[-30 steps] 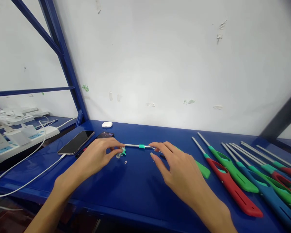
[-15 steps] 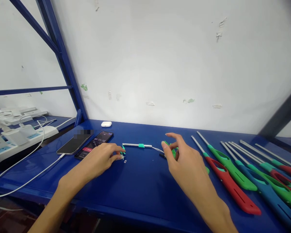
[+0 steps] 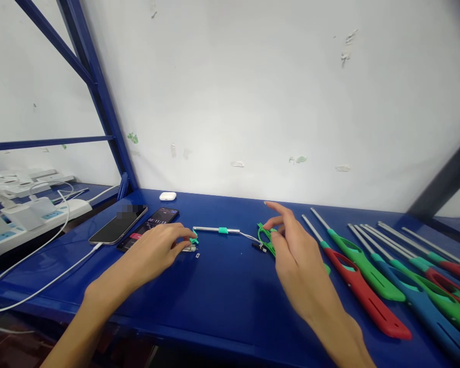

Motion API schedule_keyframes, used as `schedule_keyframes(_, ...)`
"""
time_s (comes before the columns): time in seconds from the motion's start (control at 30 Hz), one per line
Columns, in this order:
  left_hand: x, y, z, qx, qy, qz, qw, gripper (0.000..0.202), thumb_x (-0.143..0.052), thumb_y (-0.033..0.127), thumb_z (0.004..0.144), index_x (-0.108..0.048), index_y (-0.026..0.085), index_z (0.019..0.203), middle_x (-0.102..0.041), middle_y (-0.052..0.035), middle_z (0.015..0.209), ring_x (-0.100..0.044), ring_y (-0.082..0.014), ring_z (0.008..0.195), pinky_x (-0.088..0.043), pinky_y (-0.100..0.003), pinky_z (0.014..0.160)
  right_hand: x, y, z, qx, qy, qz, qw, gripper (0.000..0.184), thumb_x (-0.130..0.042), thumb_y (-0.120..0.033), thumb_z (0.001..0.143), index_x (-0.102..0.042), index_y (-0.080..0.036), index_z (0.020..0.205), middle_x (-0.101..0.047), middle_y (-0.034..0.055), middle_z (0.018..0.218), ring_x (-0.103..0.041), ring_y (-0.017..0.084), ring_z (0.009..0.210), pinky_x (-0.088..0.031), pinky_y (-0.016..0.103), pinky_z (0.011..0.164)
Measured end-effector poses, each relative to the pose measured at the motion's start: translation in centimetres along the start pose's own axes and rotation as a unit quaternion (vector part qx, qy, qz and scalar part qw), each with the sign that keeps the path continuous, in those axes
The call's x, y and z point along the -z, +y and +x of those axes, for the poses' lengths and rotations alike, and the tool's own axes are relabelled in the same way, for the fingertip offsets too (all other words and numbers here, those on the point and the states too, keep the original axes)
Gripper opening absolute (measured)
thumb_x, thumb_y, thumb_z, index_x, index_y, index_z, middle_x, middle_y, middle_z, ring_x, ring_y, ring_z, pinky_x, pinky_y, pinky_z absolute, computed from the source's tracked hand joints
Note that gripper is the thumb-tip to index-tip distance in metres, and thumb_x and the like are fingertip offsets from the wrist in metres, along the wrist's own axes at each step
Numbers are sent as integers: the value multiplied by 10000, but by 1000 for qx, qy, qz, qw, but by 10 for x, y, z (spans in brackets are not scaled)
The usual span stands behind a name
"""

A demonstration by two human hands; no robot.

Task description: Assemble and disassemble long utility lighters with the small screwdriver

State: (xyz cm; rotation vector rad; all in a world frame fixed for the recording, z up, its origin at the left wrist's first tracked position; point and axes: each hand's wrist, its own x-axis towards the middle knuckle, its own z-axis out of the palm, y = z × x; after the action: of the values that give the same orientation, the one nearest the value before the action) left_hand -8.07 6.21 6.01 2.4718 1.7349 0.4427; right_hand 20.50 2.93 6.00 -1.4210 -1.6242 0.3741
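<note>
On the blue bench [image 3: 222, 291] lies a thin metal tube [image 3: 214, 230] with a teal collar, a fine wire running from its right end to a green lighter shell [image 3: 266, 237]. My left hand [image 3: 159, 250] rests at the tube's left end, fingers pinched on a small clear and teal part [image 3: 191, 245]. A tiny loose piece [image 3: 198, 254] lies beside it. My right hand [image 3: 291, 245] pinches the top of the green shell with thumb and forefinger.
Several long lighters with red, green and blue handles [image 3: 371, 286] lie in a row at the right. Two phones [image 3: 118, 225] and a white earbud case [image 3: 167, 196] sit at the left rear, with a charging cable [image 3: 34, 291] and power strips [image 3: 26, 214] beyond.
My right hand moved right, off the tube, and took hold of the green shell, tipping it up. My left hand drew back slightly, uncovering the second phone, and stayed on the small part.
</note>
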Motion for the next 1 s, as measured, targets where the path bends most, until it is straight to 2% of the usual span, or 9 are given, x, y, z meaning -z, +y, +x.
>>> schedule_keyframes(0.17,-3,-3,2,-14,-10,2,1000,300,-557,408,1010,-809,275,1102,-788,-51,1152,-723,-300,1041,-530,-377,871,3,3,2,11,7,20,1000,507,-400,-215,962,-536,-386,1419,-685,11,1085,-609,196,748,-470,347,637)
schedule_keyframes(0.37,-13,-12,8,-41,-28,0,999,202,-639,260,961,-832,271,1018,-788,-35,1118,-741,-266,1015,-533,-327,850,4,-1,1,7,3,32,999,495,-401,-190,953,-554,-334,1401,-691,8,986,-548,161,618,-431,322,587)
schedule_keyframes(0.5,-15,-14,9,-52,-25,3,998,221,-619,248,970,-838,262,998,-796,-39,1086,-751,-258,968,-532,-318,811,4,-3,1,5,1,26,1000,498,-400,-186,948,-558,-313,1402,-676,7,948,-533,156,596,-425,316,577)
schedule_keyframes(0.6,-16,-14,10,-55,-20,6,998,233,-602,253,967,-834,260,992,-798,-45,1078,-750,-264,966,-529,-322,814,4,-4,1,4,5,22,1000,479,-392,-208,967,-564,-315,1401,-661,12,962,-553,166,631,-440,320,597)
schedule_keyframes(0.73,-17,-11,9,-53,0,6,999,251,-571,273,966,-822,271,974,-793,-47,1068,-749,-267,964,-531,-327,818,4,-6,-2,24,-15,11,1000,424,-352,-369,1056,-561,-337,1424,-622,22,944,-579,208,729,-483,350,666)
schedule_keyframes(0.87,-14,-5,4,-53,23,2,998,248,-567,341,989,-806,276,1007,-770,-52,1126,-737,-281,1016,-536,-360,883,6,-8,-6,87,-50,21,995,441,-343,-268,1060,-559,-351,1435,-571,30,978,-582,205,797,-533,364,752)
schedule_keyframes(0.93,-12,-1,1,-50,34,1,998,269,-553,365,1003,-798,268,1053,-759,-62,1151,-726,-296,1043,-535,-387,904,8,-9,-8,110,-70,38,991,465,-321,-242,1079,-512,-369,1484,-542,26,993,-572,183,780,-554,339,740)
schedule_keyframes(1.0,-10,3,-1,-52,44,-1,998,301,-520,377,1022,-795,260,1061,-753,-68,1145,-717,-299,1044,-535,-403,910,10,-10,-9,135,-97,59,984,476,-300,-254,1109,-445,-396,1540,-526,25,1033,-589,166,820,-573,324,791)
